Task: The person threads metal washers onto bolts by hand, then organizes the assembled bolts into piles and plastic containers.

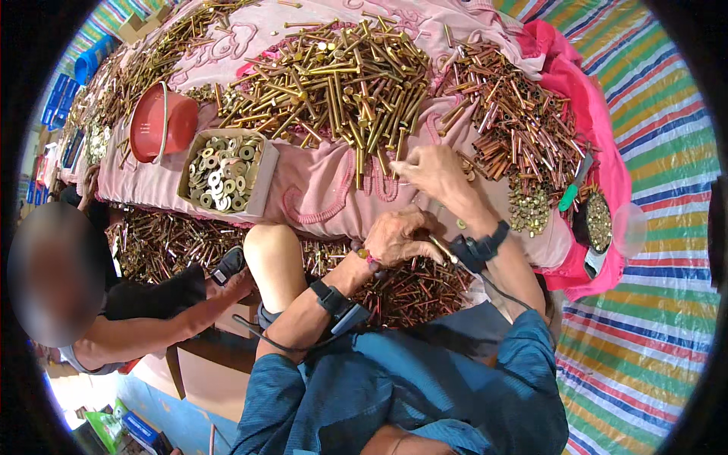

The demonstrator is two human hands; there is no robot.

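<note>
My left hand (398,236) is closed around a slim metal bolt (443,248), whose pale end sticks out beside the fingers; the rest is hidden by the hand. Above it, my right hand (434,173) reaches over the pink cloth (318,171) with fingers apart, the fingertips close to the lower ends of a heap of long brass-coloured bolts (341,83). Whether they touch a bolt I cannot tell. Coppery metal sleeves (523,114) are heaped to the right of this hand, with small nuts (531,208) spread below them.
A carton (265,178) of washers (224,171) stands left, beside a red bucket (174,125). A green-handled tool (569,197) and a dark bowl (585,227) of nuts are at right. More bolts (417,292) lie below the cloth. Another person (152,326) sits at left.
</note>
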